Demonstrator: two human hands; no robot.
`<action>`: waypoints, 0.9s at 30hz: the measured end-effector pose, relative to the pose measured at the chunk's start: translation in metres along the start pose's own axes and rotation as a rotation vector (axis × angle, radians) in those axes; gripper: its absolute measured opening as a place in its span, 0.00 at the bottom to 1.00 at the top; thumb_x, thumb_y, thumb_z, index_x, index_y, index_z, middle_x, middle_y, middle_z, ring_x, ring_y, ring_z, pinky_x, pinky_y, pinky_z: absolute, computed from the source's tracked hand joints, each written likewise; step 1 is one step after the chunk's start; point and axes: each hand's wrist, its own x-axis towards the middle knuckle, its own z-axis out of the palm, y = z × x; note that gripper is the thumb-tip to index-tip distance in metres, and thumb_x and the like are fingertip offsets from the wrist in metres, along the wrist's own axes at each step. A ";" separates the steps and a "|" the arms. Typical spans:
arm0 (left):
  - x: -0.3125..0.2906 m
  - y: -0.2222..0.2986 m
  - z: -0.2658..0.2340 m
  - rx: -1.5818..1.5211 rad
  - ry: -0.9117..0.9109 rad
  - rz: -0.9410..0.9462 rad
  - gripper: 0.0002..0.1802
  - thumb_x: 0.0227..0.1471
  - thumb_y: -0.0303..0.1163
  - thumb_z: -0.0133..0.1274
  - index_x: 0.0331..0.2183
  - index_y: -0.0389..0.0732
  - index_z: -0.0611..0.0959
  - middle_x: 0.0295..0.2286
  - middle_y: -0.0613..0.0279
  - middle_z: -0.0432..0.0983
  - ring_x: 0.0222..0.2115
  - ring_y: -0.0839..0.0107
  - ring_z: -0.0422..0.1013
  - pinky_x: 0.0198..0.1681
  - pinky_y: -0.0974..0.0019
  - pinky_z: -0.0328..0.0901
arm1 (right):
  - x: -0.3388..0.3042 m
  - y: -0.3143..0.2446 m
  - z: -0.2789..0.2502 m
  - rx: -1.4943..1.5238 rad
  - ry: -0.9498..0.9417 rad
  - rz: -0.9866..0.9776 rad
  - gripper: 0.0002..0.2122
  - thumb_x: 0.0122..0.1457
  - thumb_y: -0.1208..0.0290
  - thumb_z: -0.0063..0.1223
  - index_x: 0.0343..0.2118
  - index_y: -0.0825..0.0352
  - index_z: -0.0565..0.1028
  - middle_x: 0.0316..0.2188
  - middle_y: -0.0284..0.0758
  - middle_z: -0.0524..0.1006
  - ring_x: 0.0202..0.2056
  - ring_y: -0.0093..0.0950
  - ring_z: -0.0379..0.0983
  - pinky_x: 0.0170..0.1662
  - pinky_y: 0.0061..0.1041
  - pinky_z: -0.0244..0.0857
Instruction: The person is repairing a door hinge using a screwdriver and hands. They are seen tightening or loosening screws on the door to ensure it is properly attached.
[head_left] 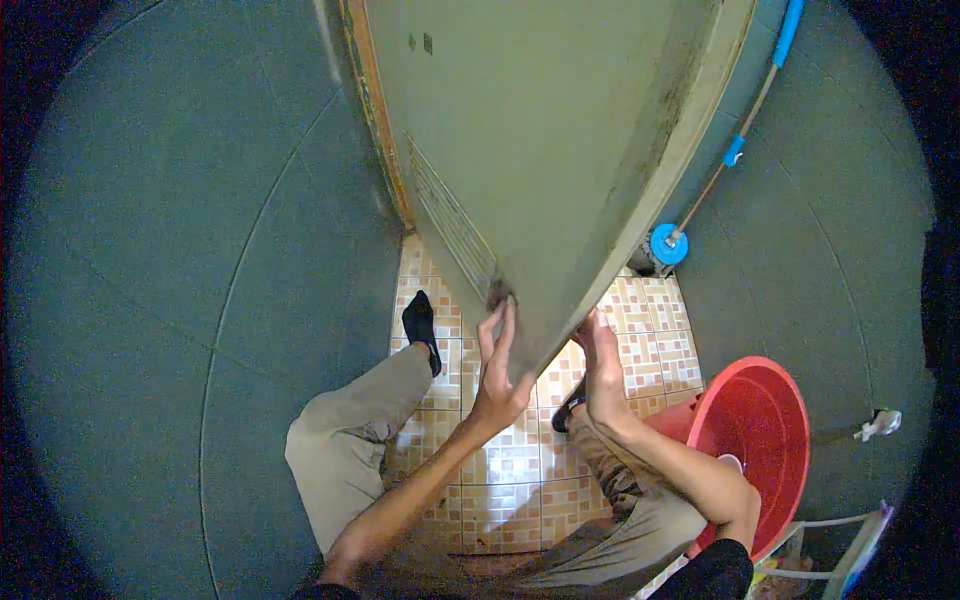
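Both hands meet at the bottom corner of the door (540,150). Left hand (497,375) lies open and flat, fingers (500,330) spread upward along the door's face beside the vent (450,225), seemingly to steady it. Right hand (603,365) presses from the other side, fingers extended along the door's edge, gripping nothing. Below the fingertips lies the tiled floor (510,470); a red bucket (755,440) stands right of the right wrist.

The person wears khaki trousers (345,450), black socks (420,322) just beside the door's lower corner, and black sleeves (715,572) pushed above bare forearms.
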 end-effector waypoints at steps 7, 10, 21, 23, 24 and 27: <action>-0.033 -0.074 0.013 -0.245 -0.072 -0.415 0.52 0.43 0.23 0.47 0.68 0.45 0.46 0.62 0.42 0.47 0.61 0.56 0.51 0.62 0.55 0.52 | 0.002 0.002 -0.005 -0.018 -0.071 0.005 0.29 0.71 0.52 0.23 0.60 0.74 0.62 0.58 0.41 0.68 0.60 0.33 0.61 0.64 0.36 0.49; -0.028 -0.072 0.013 -0.813 -0.117 -1.101 0.53 0.43 0.25 0.49 0.68 0.49 0.46 0.62 0.45 0.50 0.61 0.60 0.52 0.60 0.57 0.55 | 0.003 0.002 -0.007 -0.007 -0.068 0.017 0.30 0.71 0.50 0.23 0.60 0.74 0.63 0.58 0.41 0.68 0.60 0.33 0.61 0.64 0.36 0.49; 0.016 0.038 -0.005 0.011 -0.009 0.033 0.50 0.37 0.17 0.47 0.65 0.33 0.53 0.58 0.40 0.49 0.63 0.46 0.47 0.67 0.54 0.42 | 0.001 -0.004 -0.003 0.010 -0.026 0.018 0.28 0.71 0.55 0.24 0.60 0.76 0.63 0.56 0.44 0.70 0.59 0.34 0.63 0.65 0.32 0.48; 0.013 0.029 -0.006 0.062 -0.009 0.041 0.50 0.37 0.17 0.47 0.65 0.32 0.53 0.58 0.40 0.50 0.63 0.46 0.47 0.67 0.54 0.42 | 0.000 -0.010 -0.002 0.000 -0.057 0.029 0.29 0.71 0.53 0.23 0.61 0.75 0.61 0.58 0.43 0.68 0.60 0.33 0.61 0.65 0.34 0.48; 0.011 0.021 -0.006 0.113 -0.011 0.048 0.50 0.37 0.18 0.48 0.65 0.31 0.52 0.58 0.40 0.50 0.63 0.46 0.47 0.67 0.55 0.42 | 0.000 -0.011 -0.002 -0.011 -0.087 0.040 0.30 0.71 0.51 0.23 0.62 0.74 0.59 0.61 0.41 0.65 0.62 0.33 0.59 0.65 0.36 0.47; -0.004 -0.018 0.001 -0.040 -0.009 -0.113 0.51 0.39 0.17 0.49 0.66 0.34 0.50 0.58 0.42 0.50 0.64 0.49 0.46 0.67 0.57 0.42 | 0.001 -0.007 -0.005 -0.030 -0.097 0.043 0.30 0.71 0.51 0.23 0.62 0.74 0.59 0.60 0.42 0.65 0.62 0.33 0.59 0.65 0.36 0.47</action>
